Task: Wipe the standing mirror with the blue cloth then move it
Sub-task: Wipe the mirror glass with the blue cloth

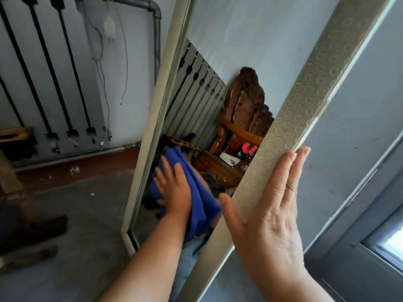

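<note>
Upright on the grey floor (87, 203), a standing mirror (218, 51), tall and narrow; long axis from its bottom left corner on the floor up and off the top edge of the view, leaning to the right in the picture; glass turned toward the person; cream frame, the right frame rail (305, 101) embossed with small rings, the left frame rail (157, 101) plainer. Low on the glass, spanning most of the width between the two rails, a bunched blue cloth (202, 199); flat on top of it the left hand (174, 190), fingers spread and fairly straight, pressing the cloth to the glass rather than clutching it; loose folds of cloth hanging below the wrist. On the lower stretch of the right frame rail, the right hand (272, 210), laid open along the rail; fingers (292, 162) straight and together, pointing up the long axis; thumb (226, 205) at the rail's inner edge, next to the glass; nothing curled round the frame. In the reflection, a carved wooden chair (244, 118) with red and white items on its seat, beside a row of grey radiator fins. Behind the mirror's left edge, on the pale wall, a radiator (43, 73) with black bars, a grey pipe (156, 40) bending down beside it, and a white charger (109, 29) with dangling leads. To the right of the mirror, a grey door (359, 149).
</note>
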Tool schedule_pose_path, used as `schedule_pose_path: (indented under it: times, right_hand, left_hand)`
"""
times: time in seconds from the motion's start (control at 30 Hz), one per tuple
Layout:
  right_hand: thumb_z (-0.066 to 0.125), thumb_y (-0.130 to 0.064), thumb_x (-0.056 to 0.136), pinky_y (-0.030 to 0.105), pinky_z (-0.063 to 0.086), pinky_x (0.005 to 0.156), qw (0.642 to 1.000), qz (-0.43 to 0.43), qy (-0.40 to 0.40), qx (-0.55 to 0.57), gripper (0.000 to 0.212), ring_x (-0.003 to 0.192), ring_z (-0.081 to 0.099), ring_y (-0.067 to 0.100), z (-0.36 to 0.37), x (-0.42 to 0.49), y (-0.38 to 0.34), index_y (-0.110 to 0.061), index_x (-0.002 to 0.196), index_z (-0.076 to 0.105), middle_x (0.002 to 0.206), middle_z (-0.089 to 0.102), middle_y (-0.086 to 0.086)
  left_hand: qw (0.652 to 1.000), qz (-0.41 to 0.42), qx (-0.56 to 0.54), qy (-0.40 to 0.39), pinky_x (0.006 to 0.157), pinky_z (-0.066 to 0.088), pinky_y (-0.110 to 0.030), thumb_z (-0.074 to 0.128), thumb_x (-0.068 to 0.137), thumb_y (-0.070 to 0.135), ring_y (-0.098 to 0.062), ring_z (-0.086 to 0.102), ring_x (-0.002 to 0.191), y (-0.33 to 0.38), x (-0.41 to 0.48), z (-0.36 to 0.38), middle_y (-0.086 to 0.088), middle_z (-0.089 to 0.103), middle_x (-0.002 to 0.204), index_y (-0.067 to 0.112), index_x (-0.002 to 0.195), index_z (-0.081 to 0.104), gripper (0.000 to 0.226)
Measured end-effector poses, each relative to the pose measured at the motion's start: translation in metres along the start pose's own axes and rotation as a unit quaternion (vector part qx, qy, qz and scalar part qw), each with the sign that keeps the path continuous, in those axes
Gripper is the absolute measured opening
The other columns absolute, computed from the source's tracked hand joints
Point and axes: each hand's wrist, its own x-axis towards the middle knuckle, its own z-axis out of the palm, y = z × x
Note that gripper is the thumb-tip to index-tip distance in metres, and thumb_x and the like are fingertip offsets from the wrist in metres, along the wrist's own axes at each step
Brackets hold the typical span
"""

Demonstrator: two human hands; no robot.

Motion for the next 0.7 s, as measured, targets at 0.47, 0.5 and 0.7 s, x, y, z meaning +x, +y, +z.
schedule_pose_path:
  times: [0.47, 0.5, 0.7]
  right_hand:
    - [0.061, -0.022, 0.087, 0.041, 0.025, 0.114, 0.999, -0.017, 0.031, -0.013, 0.096, 0.149, 0.004, 0.027, 0.002, 0.000, 0.009, -0.010, 0.153, -0.009, 0.161, -0.013, 0.009]
    - [0.061, -0.022, 0.088, 0.041, 0.026, 0.114, 0.999, -0.017, 0.031, -0.014, 0.096, 0.149, 0.004, 0.027, 0.002, 0.001, 0.009, -0.010, 0.153, -0.009, 0.161, -0.013, 0.009]
    - [0.061, -0.016, 0.089, 0.054, 0.037, 0.107, 0.999, -0.009, 0.034, 0.002, 0.096, 0.149, 0.004, 0.027, 0.004, -0.004, 0.010, -0.012, 0.153, -0.010, 0.161, -0.012, 0.009]
  left_hand:
    - [0.970, 0.236, -0.056, -0.026, 0.118, -0.012, -0.051, 0.012, 0.099, 0.044, -0.011, -0.008, 0.149, 0.058, 0.033, -0.003, 0.010, 0.000, 0.163, 0.038, 0.148, 0.007, 0.050]
    - [0.982, 0.172, -0.070, -0.016, 0.118, -0.010, -0.052, 0.014, 0.102, 0.041, -0.013, -0.007, 0.149, 0.044, 0.030, -0.005, 0.007, 0.000, 0.163, 0.035, 0.150, 0.007, 0.049]
    - [0.961, 0.265, -0.023, -0.079, 0.115, -0.015, -0.053, 0.003, 0.095, 0.059, -0.004, -0.021, 0.145, 0.020, -0.049, 0.005, 0.020, -0.015, 0.160, 0.060, 0.141, -0.009, 0.047]
